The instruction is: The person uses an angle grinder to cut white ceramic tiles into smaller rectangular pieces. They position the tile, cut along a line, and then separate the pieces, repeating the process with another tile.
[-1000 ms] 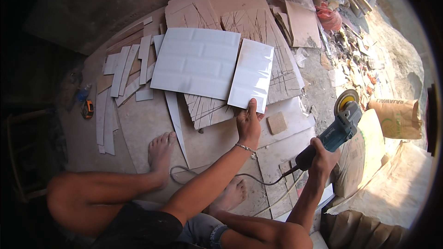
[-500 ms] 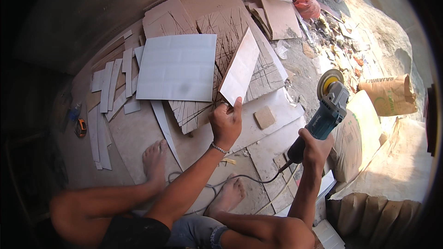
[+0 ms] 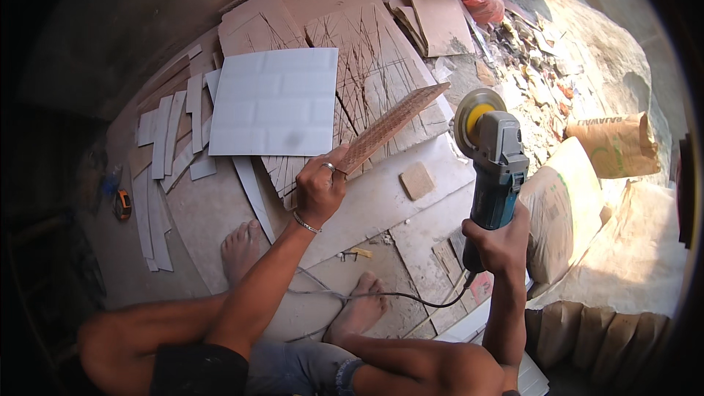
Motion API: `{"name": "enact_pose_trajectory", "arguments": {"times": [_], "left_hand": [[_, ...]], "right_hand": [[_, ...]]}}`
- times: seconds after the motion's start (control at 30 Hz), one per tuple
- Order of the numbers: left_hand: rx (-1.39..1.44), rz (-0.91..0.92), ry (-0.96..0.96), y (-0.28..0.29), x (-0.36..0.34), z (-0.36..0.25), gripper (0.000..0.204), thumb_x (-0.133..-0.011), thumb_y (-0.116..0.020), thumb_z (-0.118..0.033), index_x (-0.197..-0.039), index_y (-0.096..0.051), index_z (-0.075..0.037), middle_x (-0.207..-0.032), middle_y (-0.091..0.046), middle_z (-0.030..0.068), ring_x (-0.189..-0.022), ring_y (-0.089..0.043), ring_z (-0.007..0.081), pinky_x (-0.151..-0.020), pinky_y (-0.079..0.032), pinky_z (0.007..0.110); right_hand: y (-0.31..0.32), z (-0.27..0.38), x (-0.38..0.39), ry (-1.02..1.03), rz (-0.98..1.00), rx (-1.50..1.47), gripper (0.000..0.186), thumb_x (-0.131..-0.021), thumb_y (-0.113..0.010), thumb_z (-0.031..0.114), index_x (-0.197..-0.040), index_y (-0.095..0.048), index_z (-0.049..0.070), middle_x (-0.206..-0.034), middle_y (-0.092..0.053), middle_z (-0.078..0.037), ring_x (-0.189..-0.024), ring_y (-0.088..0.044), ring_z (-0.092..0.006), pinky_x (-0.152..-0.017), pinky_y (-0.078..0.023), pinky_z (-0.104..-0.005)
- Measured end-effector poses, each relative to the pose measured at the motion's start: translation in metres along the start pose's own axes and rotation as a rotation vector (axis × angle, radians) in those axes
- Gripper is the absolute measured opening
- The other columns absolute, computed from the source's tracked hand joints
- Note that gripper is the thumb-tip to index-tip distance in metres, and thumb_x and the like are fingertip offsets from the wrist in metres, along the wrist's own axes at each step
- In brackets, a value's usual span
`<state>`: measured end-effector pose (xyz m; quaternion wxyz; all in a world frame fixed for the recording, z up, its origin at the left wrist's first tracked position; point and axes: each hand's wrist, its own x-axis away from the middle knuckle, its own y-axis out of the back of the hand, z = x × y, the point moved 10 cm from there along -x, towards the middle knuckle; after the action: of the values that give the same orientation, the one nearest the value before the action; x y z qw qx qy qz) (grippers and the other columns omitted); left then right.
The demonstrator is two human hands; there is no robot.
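My left hand is closed on the near end of a cut tile piece, raised and tilted so its brown ribbed back and edge show. In my right hand is a teal and grey angle grinder, held upright by its body. Its disc with a yellow centre faces left, just right of the tile piece's far end; they look apart. Whether the disc spins I cannot tell. A whole white tile lies flat beyond my left hand, on scored brown boards.
White tile strips lie at the left, near an orange and black tape measure. A small square offcut sits between my hands. The grinder's cord runs by my bare feet. Rubble and paper sacks are at the right.
The tile piece has turned from showing its white face to showing its ribbed back and edge. My left hand has shifted left. The grinder has moved left and tipped more upright.
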<state>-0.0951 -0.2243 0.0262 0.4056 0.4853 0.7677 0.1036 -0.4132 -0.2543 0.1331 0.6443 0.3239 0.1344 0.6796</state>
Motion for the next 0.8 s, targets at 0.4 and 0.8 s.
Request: {"name": "enact_pose_trajectory", "arguments": {"times": [0.4,0.8], "left_hand": [[0.049,0.046,-0.05,0.005,0.006,0.01,0.047,-0.079,-0.06,0.014,-0.12,-0.074,-0.004,-0.12,-0.078,0.012,-0.108,-0.075,0.0242,-0.098,-0.049,0.041],[0.071,0.049,-0.042,0.006,0.007,0.012,0.051,-0.081,-0.057,0.014,-0.124,-0.073,-0.006,-0.126,-0.076,0.0111,-0.119,-0.072,0.0246,-0.102,-0.049,0.042]], "right_hand": [[-0.062,0.029,0.014,0.076,0.301,0.192,0.044,-0.064,-0.079,0.015,-0.101,-0.063,-0.003,-0.076,-0.067,-0.015,-0.068,-0.063,-0.0218,-0.075,-0.056,-0.035],[-0.07,0.039,0.024,0.155,0.305,0.274,0.042,-0.064,-0.079,0.014,-0.097,-0.061,-0.004,-0.073,-0.067,-0.02,-0.065,-0.068,-0.0313,-0.072,-0.057,-0.038]]}}
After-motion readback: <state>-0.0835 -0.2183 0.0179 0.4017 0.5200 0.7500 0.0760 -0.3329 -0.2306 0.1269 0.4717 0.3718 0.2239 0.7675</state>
